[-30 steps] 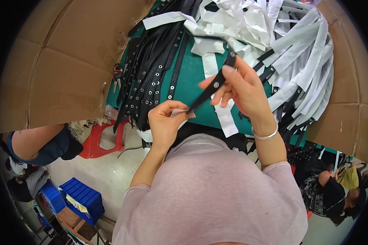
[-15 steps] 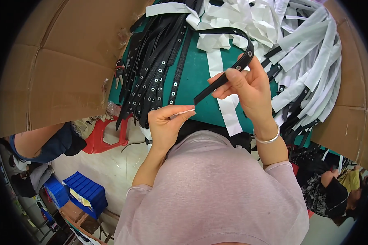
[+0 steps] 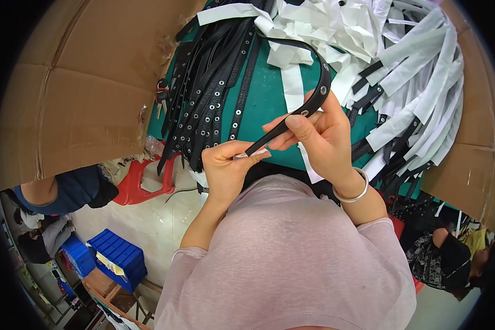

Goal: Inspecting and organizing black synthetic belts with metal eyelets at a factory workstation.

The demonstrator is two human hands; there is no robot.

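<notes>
My right hand (image 3: pixel 319 137) grips a black strap with metal eyelets (image 3: pixel 315 99), which arches up and back over the green table (image 3: pixel 264 99). My left hand (image 3: pixel 228 168) pinches the strap's near end together with a thin white paper strip (image 3: pixel 253 154). Both hands are close together just above the table's near edge. A silver bangle (image 3: pixel 351 192) circles my right wrist.
A pile of black eyeleted straps (image 3: pixel 203 104) lies at the table's left, hanging over the edge. White paper strips and paper-backed straps (image 3: pixel 401 82) are heaped at the right and back. Cardboard sheets (image 3: pixel 77 93) flank the table. A red stool (image 3: pixel 143 179) and blue crates (image 3: pixel 118 258) are on the floor; other people sit nearby.
The strap has been raised and bent into a higher arch, and my right hand has shifted slightly. My left hand stays pinched on the near end.
</notes>
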